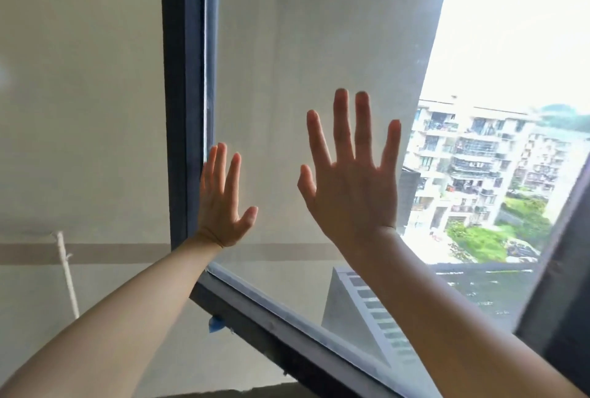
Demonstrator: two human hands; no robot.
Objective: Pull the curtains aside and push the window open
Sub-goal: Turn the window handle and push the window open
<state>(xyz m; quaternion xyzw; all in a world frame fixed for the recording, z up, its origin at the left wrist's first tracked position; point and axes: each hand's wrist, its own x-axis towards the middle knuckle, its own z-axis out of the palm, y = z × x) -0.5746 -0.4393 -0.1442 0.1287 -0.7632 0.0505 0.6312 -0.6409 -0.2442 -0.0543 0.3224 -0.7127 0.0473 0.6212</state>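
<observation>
Dark grey metal window frame (183, 94) cut off at top edge; both bare forearms run out of bottom edge; pale apartment block (463, 158) outside blurred, balcony details unreadable; palm-to-glass contact can't be confirmed.

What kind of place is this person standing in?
Probably an upstairs room of a flat or apartment block. Both the left hand and the right hand are spread against a dark-framed window, and balconied residential buildings and green ground lie well below outside.

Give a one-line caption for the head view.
Left hand and right hand, fingers spread, raised flat at the window pane.
</observation>
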